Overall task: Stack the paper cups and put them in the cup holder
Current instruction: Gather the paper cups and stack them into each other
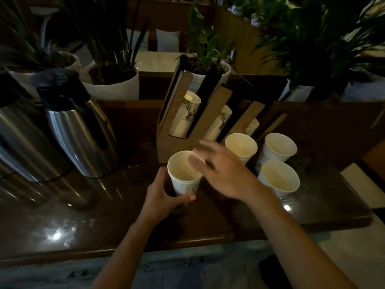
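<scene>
Left hand grips a paper cup; right hand hovers open above it.

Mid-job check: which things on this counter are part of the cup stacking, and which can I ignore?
Part of the job:
- cup gripped by the left hand
- right hand, open above it
- three loose cups
- cup holder, stacks already inside

Ignore:
- two steel flasks
- potted plants

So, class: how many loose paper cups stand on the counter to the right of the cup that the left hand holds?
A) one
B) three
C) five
B: three open cups stand free beside the cup holder, right of the held cup in the left hand.
</scene>
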